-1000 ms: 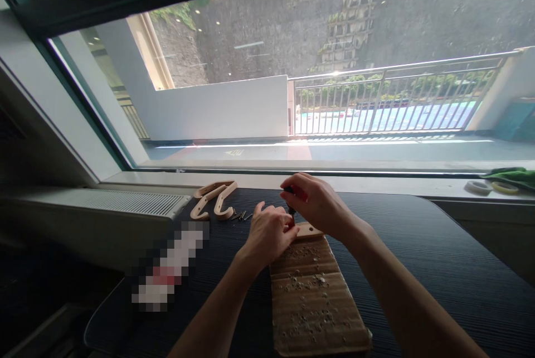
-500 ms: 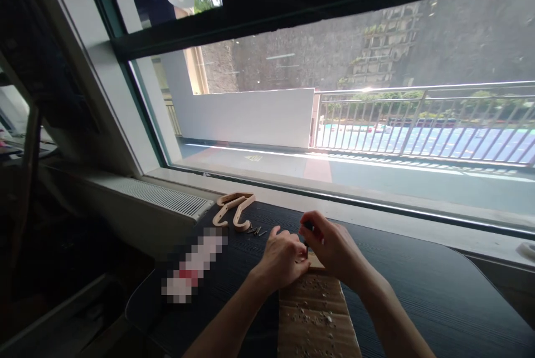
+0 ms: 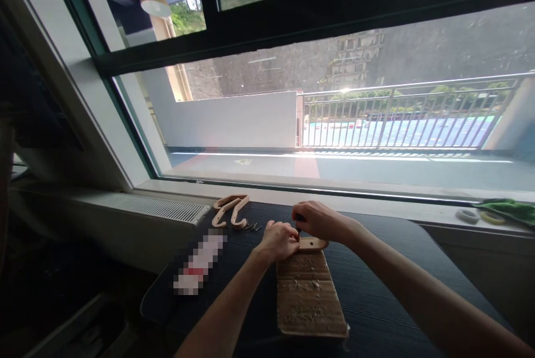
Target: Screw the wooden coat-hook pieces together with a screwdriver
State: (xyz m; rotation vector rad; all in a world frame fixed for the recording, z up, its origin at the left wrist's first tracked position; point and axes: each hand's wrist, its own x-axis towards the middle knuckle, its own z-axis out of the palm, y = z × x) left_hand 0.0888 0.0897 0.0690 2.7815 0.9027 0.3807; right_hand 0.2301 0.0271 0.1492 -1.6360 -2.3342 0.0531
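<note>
My right hand (image 3: 314,219) is closed around the dark handle of a screwdriver (image 3: 298,218), its shaft pointing down. Under it lies a pale wooden piece (image 3: 311,243) with a rounded end and a small hole. My left hand (image 3: 278,240) grips the left end of this piece, fingers close to the screwdriver's shaft; the tip is hidden by them. The wood rests at the far end of a corrugated cardboard strip (image 3: 307,313) strewn with crumbs. To the left, bent wooden hooks (image 3: 234,207) lie beside several loose screws (image 3: 253,227).
All this is on a dark table (image 3: 376,269) against a window sill (image 3: 355,207). A blurred-out pinkish object (image 3: 200,263) lies on its left part. Left of the table stands a radiator cover (image 3: 154,206). Tape rolls (image 3: 467,216) and a green cloth (image 3: 507,207) sit at the right sill.
The view has swung right and widened, showing the cardboard's near edge. My right hand has turned about the screwdriver, its wrist now further right, uncovering more of the wooden piece. My left hand keeps its place.
</note>
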